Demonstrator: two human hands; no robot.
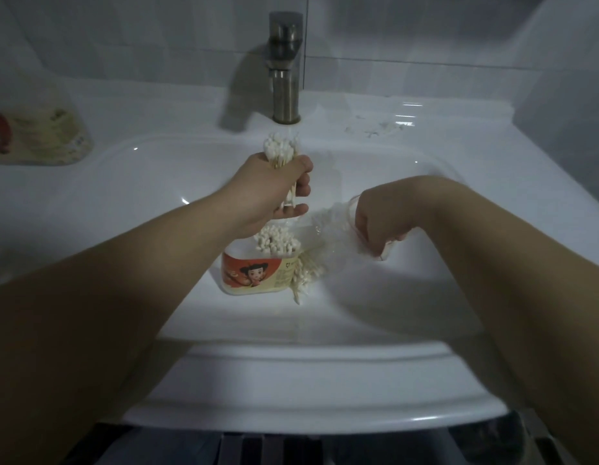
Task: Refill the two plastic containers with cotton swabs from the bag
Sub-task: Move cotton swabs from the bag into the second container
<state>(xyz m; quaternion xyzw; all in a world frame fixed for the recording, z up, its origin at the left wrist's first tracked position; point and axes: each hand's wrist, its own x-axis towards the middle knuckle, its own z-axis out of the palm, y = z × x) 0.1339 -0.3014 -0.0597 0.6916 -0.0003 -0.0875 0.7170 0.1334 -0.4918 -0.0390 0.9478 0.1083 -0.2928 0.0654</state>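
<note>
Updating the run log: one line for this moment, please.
left hand: grips swabs over container | right hand: holds bag | container: in sink, swabs inside | second container: counter, far left

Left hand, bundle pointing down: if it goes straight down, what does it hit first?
Probably the swabs already standing in the open container, right under the left hand and its bundle. Depth from one view is uncertain.

White-tipped swabs point(280, 147); clear bag point(328, 226); container point(254, 275) label orange and cream with cartoon figure; tap point(285, 78) seemingly bronze-grey.
</note>
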